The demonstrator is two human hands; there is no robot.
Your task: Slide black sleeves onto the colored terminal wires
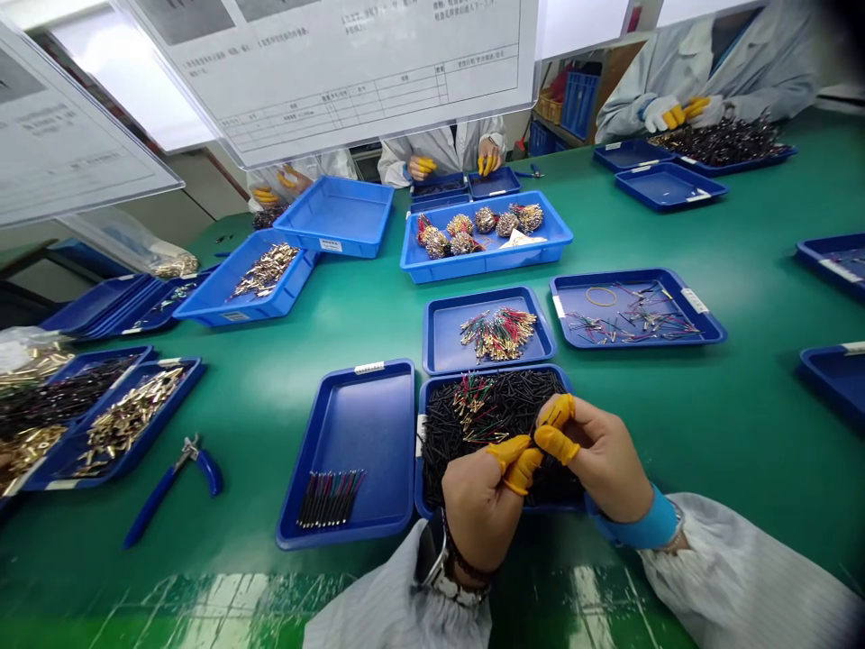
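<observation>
My left hand (490,505) and my right hand (601,451) meet fingertip to fingertip over a blue tray (423,491) full of short black tubes (446,433). Yellow finger cots cover the pinching fingers of both. A small dark piece, apparently a black tube (532,436), shows between the fingertips; what else they grip is hidden. Thin red and green wires with gold ends (473,401) lie on the tubes. To the left, a blue tray (365,415) holds a row of black-sleeved wires (331,498). Behind, another tray (436,338) carries a heap of gold-ended wires (500,333).
Blue-handled cutters (172,487) lie at left, near trays of brass parts (128,419). A tray (639,338) with loose wires and a rubber band stands at right. Farther back is a bin (487,268) of wire bundles. Co-workers sit opposite; hanging sheets (378,81) block the upper view.
</observation>
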